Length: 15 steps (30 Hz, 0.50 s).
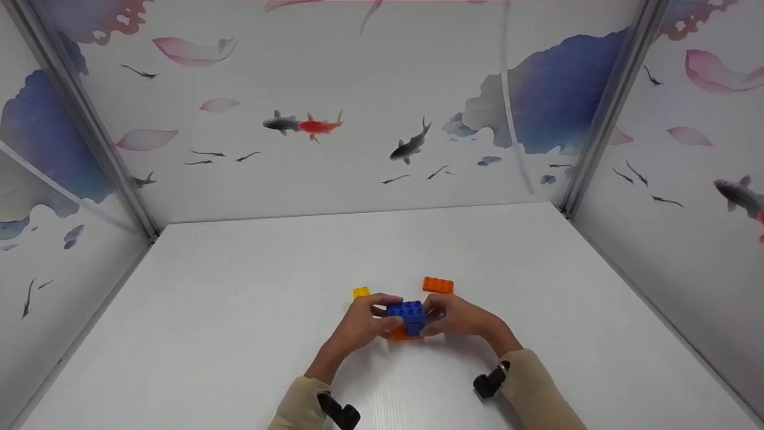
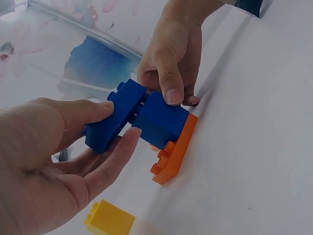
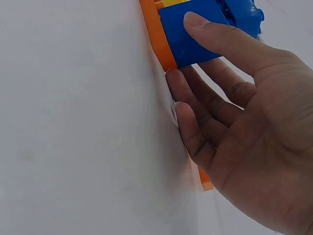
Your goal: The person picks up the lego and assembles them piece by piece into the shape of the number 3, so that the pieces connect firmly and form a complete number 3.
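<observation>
My left hand (image 1: 363, 322) pinches a long blue toy building brick (image 2: 116, 117) between thumb and fingers. Under it is a shorter blue brick (image 2: 161, 120), its studs showing in a narrow gap between the two. That lower blue brick stands on one end of an orange brick (image 2: 177, 155), whose other studs are bare in the left wrist view. My right hand (image 1: 459, 313) grips the lower blue brick, thumb on one face (image 3: 193, 34); the fingers behind are partly hidden. The orange brick rests on the white table between both hands.
A yellow brick (image 1: 361, 292) lies just beyond my left hand. Past my right hand is a second orange brick (image 1: 438, 285), lying studs up. White table surface (image 1: 239, 334) surrounds the work, bounded by printed panels (image 1: 370, 167) at the back and sides.
</observation>
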Each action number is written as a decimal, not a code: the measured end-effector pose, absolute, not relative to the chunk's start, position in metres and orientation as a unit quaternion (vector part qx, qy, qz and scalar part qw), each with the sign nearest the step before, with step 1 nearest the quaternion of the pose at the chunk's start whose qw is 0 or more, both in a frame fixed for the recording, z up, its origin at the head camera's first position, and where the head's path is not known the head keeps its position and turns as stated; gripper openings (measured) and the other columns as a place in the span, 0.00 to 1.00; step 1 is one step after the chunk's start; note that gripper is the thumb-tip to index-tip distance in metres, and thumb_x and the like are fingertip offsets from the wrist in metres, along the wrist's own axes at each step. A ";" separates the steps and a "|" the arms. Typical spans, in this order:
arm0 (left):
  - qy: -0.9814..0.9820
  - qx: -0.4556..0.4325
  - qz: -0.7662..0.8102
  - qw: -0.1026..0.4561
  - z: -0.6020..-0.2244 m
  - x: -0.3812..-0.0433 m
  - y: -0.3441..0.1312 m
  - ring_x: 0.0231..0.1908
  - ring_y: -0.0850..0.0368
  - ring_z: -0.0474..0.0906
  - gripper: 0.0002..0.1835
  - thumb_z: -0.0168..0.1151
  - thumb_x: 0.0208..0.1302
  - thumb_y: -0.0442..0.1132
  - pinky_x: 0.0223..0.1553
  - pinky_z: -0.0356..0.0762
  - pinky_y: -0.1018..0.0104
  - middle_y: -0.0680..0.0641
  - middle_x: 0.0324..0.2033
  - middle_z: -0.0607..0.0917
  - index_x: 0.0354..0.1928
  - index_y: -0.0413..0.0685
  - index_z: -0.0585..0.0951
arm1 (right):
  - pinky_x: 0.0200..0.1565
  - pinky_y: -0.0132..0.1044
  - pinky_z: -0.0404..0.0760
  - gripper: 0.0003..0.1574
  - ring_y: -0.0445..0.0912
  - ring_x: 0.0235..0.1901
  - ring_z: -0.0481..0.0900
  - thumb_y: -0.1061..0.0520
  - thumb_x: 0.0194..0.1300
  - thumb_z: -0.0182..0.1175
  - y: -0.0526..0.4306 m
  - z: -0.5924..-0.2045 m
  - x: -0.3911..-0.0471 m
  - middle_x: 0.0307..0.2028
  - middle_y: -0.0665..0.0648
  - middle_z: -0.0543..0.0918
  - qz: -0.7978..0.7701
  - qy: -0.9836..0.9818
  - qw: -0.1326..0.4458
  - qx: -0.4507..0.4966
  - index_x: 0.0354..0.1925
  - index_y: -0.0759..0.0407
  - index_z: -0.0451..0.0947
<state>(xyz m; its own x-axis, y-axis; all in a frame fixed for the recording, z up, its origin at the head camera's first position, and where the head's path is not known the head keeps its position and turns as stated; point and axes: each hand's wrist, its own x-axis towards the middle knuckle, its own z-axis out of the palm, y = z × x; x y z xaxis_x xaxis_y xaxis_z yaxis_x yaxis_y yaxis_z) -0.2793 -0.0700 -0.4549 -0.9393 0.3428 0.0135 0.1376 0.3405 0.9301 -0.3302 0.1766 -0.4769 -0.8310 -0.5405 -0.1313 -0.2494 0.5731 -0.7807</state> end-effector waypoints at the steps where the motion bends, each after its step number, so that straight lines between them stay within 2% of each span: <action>1: 0.813 0.150 0.556 0.091 -0.455 -0.280 -0.070 0.53 0.47 0.79 0.21 0.66 0.67 0.43 0.43 0.88 0.60 0.41 0.60 0.80 0.61 0.47 0.80 | 0.60 0.52 0.80 0.20 0.48 0.48 0.79 0.51 0.59 0.73 0.177 -0.477 -0.330 0.47 0.54 0.83 -0.404 0.867 0.181 -0.229 0.47 0.54 0.78; 5: 0.808 0.156 0.561 0.088 -0.459 -0.281 -0.069 0.52 0.49 0.80 0.23 0.64 0.69 0.46 0.43 0.88 0.61 0.40 0.60 0.80 0.62 0.45 0.80 | 0.60 0.51 0.81 0.20 0.48 0.47 0.79 0.53 0.60 0.72 0.177 -0.478 -0.331 0.47 0.54 0.83 -0.413 0.860 0.183 -0.237 0.47 0.55 0.77; 10: 0.803 0.157 0.569 0.082 -0.462 -0.282 -0.068 0.47 0.52 0.80 0.23 0.64 0.69 0.46 0.41 0.87 0.62 0.39 0.58 0.80 0.62 0.43 0.79 | 0.60 0.51 0.81 0.20 0.49 0.48 0.79 0.54 0.59 0.72 0.177 -0.479 -0.332 0.47 0.56 0.83 -0.422 0.855 0.182 -0.242 0.47 0.57 0.77; 15: 0.813 0.153 0.557 0.074 -0.465 -0.282 -0.066 0.44 0.54 0.79 0.22 0.64 0.69 0.46 0.39 0.86 0.65 0.42 0.58 0.81 0.61 0.46 0.80 | 0.60 0.52 0.80 0.21 0.49 0.48 0.79 0.53 0.59 0.73 0.176 -0.480 -0.333 0.48 0.56 0.83 -0.415 0.859 0.180 -0.240 0.48 0.57 0.77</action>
